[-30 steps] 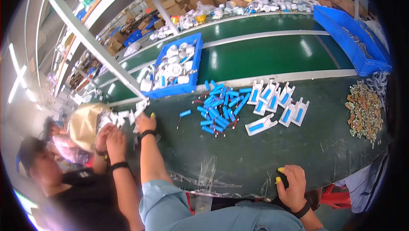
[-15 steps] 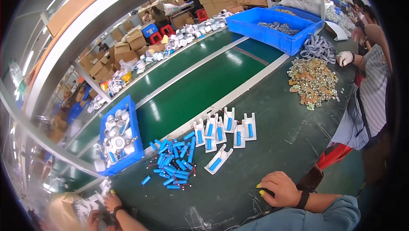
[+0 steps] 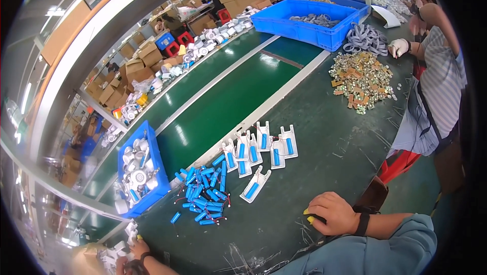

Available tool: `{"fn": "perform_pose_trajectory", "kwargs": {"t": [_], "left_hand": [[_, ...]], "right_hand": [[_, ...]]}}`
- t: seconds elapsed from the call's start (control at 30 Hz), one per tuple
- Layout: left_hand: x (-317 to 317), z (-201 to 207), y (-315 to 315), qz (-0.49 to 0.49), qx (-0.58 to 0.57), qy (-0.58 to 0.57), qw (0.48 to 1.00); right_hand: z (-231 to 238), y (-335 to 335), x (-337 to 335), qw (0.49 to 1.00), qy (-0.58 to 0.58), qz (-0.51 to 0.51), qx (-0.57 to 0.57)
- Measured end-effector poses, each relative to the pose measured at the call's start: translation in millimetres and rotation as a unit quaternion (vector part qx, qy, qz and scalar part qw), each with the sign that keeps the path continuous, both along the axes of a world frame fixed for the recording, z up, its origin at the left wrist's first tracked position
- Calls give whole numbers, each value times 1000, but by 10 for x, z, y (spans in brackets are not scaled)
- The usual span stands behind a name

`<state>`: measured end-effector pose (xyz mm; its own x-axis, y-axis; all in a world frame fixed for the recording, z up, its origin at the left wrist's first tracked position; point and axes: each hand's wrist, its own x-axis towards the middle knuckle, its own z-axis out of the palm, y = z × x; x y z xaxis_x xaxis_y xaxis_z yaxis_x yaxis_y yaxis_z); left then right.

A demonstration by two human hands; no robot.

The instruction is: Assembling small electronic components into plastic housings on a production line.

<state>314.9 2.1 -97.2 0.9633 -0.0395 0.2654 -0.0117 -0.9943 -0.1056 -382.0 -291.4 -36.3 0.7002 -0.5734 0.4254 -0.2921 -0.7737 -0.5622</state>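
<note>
At the lower left, my left hand (image 3: 139, 248), with a yellow finger cover, reaches to a heap of white plastic parts (image 3: 109, 259). Its fingers appear closed on an upright white plastic part (image 3: 131, 231), though the grip is partly hidden. My right hand (image 3: 331, 215) rests on the dark green bench with its fingers curled and yellow covers on the fingertips. Something dark shows between thumb and fingers, too unclear to name. Between my hands lie a pile of blue cylindrical batteries (image 3: 205, 194) with thin wires and several white plastic housings (image 3: 255, 184), each with a blue battery inside.
A blue crate (image 3: 162, 183) of white round parts stands at the left. Beyond the bench runs a green conveyor (image 3: 213, 107). A blue bin (image 3: 324, 34), grey straps (image 3: 366, 40) and a pile of small metallic parts (image 3: 361, 79) are farther right, beside a co-worker's gloved hand (image 3: 398, 48).
The view has shifted a little, so the bench items sit slightly further left. My left hand stays at the white parts. My right hand keeps the same curled pose on the bench.
</note>
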Motion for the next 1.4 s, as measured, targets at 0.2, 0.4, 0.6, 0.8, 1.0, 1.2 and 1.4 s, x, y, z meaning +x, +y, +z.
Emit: {"fn": "perform_pose_trajectory", "kwargs": {"t": [0.2,0.4,0.6,0.8,1.0,1.2,1.4], "left_hand": [[-269,34,-66,-11,-14,-16,1000],[-1373,523,-153,-77,-85,81,990],[-2508,302,-183,-373,-43,-84,923],[-4119,560,-534,-474,-65,68,875],[-4990,695,-1018,-613,-97,147,770],[-5205,704,-1478,-688,-102,152,703],[-5071,714,-1397,-678,-123,119,715]], "right_hand": [[8,64,-4,1000,13,-9,10],[31,-32,50,1000,-5,12,1],[71,-68,114,1000,-14,19,1],[10,-36,81,1000,-1,18,4],[113,62,31,997,10,70,42],[30,100,-56,994,55,85,35],[48,-28,-178,999,41,19,23]]}}
